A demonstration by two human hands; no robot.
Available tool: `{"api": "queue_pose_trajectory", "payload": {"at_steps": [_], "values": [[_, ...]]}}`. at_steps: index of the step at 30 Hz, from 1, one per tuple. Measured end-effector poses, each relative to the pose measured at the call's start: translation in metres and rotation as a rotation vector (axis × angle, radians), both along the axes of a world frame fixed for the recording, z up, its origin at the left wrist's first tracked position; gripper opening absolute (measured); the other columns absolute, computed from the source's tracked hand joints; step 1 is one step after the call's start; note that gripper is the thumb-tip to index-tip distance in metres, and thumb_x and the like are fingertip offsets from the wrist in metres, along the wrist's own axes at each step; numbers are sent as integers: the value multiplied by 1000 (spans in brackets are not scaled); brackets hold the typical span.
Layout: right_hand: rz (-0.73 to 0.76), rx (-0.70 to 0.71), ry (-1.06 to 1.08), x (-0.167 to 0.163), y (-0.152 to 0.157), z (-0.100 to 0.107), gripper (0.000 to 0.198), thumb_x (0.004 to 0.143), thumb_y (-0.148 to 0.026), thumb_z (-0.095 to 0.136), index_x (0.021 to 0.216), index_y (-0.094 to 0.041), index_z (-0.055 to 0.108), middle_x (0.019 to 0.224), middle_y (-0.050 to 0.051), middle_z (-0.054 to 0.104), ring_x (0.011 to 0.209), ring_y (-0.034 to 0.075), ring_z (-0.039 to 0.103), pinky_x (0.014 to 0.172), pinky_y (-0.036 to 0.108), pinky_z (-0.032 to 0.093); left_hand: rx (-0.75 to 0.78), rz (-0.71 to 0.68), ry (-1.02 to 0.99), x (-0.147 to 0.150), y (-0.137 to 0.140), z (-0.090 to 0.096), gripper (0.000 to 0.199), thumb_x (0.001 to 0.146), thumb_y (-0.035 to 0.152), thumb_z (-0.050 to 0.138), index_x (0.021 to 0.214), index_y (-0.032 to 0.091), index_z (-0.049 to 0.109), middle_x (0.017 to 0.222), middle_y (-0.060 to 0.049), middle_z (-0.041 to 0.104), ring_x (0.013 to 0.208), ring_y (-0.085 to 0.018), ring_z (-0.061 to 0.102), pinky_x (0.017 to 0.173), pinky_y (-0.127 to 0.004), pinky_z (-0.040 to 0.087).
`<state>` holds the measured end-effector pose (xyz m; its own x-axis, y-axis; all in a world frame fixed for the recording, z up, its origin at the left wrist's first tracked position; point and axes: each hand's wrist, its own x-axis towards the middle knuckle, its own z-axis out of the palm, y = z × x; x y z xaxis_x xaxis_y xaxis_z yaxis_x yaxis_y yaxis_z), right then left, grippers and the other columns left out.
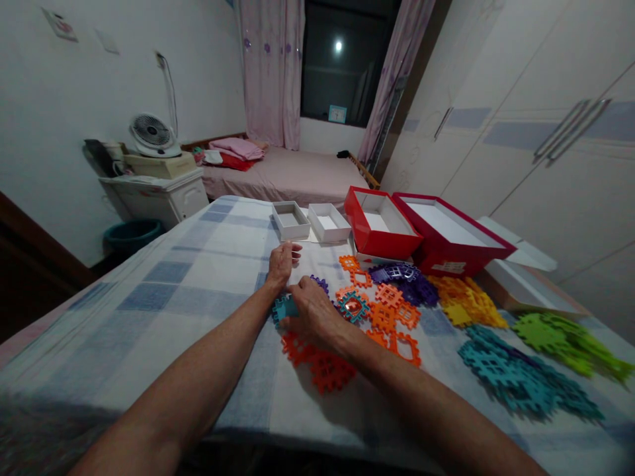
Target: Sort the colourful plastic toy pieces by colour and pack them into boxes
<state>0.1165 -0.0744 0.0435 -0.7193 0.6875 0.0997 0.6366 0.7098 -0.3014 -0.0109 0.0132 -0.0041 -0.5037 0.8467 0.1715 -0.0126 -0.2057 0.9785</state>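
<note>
My left hand (282, 262) rests on the checked cloth (188, 291), fingers curled, just left of a spread of flat interlocking plastic tiles. My right hand (311, 315) lies over the tiles and grips a teal tile (284, 308) at its left edge. Orange tiles (391, 317) and red-orange tiles (322, 367) lie around and below that hand. A teal-framed tile (353, 307) sits just right of my right hand. Whether the left hand touches the teal tile is hidden.
Sorted heaps lie to the right: purple tiles (407, 281), yellow tiles (469, 303), teal tiles (520, 377), green tiles (565, 340). Two small white boxes (290, 220) and red boxes (380, 225) stand behind. A bed, a fan and wardrobes surround the table.
</note>
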Motion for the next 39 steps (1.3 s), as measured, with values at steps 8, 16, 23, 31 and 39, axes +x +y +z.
{"api": "queue_pose_trajectory", "payload": {"at_steps": [8,16,23,31,39], "values": [[-126,-115,133,86,16,39,25,93,-31,39,75,-17,50,80,2,52,74,13,47,67,25,34,3,-5,-2,2,-2,-1,53,72,65,48,67,14,64,63,-5,62,55,-13,56,53,-25,46],[-315,85,-160,113,14,4,17,81,-31,56,88,-16,57,96,8,57,91,21,49,77,31,33,-1,-17,28,1,-3,0,55,70,65,49,69,13,65,67,-7,64,58,-14,57,54,-25,47],[-271,-3,176,116,1,4,17,77,-16,54,95,-18,54,96,5,54,89,18,50,77,27,37,-30,-34,65,0,-4,0,53,71,63,47,71,13,66,70,-7,65,60,-14,59,58,-27,49],[-513,4,413,188,-7,25,39,78,-15,46,117,-18,51,107,6,60,94,17,55,84,29,41,-77,-73,69,-6,-2,-4,45,73,57,48,74,15,65,70,-3,65,58,-13,59,58,-26,50],[-702,89,211,275,0,14,40,79,-23,46,117,-13,53,104,10,61,94,20,58,85,34,44,-111,-76,62,-6,-3,-4,42,75,54,50,74,15,64,73,-4,66,63,-15,59,65,-30,51]]}}
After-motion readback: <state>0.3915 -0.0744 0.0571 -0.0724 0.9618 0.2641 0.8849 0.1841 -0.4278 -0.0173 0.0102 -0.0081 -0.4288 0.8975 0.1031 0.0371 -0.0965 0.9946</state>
